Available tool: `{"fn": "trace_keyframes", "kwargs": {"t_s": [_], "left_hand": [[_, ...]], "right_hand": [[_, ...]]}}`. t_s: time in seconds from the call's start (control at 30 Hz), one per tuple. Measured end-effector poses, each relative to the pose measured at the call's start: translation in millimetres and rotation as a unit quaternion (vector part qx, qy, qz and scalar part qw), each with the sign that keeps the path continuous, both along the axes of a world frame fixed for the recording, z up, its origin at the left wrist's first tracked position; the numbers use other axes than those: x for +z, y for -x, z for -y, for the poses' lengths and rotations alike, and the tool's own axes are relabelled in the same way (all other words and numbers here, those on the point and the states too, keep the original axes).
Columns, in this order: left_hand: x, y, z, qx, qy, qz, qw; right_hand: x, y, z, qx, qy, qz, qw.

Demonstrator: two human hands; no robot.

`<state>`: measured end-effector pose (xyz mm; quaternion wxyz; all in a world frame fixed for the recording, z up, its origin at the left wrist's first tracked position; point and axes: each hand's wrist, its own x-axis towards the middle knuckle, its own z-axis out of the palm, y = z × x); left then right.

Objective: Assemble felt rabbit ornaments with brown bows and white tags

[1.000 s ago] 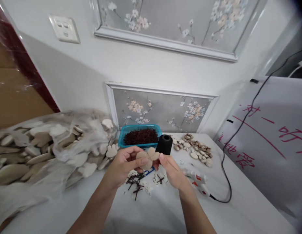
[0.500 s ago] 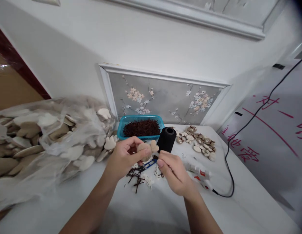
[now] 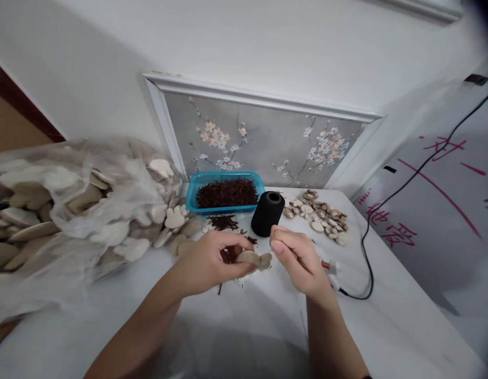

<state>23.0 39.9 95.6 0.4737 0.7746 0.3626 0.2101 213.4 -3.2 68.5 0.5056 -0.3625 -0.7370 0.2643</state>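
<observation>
My left hand grips a beige bunny-shaped felt piece between thumb and fingers, its two ears pointing right and its body seen nearly edge-on. To the right and a little higher, my right hand is closed in a pinch; whatever its fingertips hold is too small to make out. The hands are apart. Just behind them stands a black thread cone. Dark brown cord bits lie on the white table beyond my left hand, and small white tags are partly hidden beneath it.
A teal basket full of brown cords stands against the wall. At left, a clear plastic bag spills bunny-shaped pieces. Several pieces with bows are heaped at the right rear. A white tool with a black cable lies beside my right wrist.
My left hand has turned the bunny piece from facing me to nearly edge-on and moved it right and down. My right hand has moved slightly right. The view has tilted down.
</observation>
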Motion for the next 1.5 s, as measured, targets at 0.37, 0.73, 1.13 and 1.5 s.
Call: {"fn": "trace_keyframes", "kwargs": {"t_s": [0.37,0.73,1.13,1.5], "left_hand": [[-1.0,10,-5,-0.145,-0.21,0.048,0.966],[-2.3,21,-8,-0.167,-0.327,0.116,0.923],[-9.1,14,-3,0.111,-0.38,0.279,0.875],[-7.7,0,-8,0.203,-0.242,0.171,0.933]], "right_hand": [[-7.2,-1,-18,0.05,0.057,0.023,0.997],[-7.3,6,-17,0.075,0.072,0.017,0.994],[-12.4,10,-19,0.071,0.087,0.02,0.993],[-1.7,14,-6,0.027,-0.029,0.084,0.996]]}}
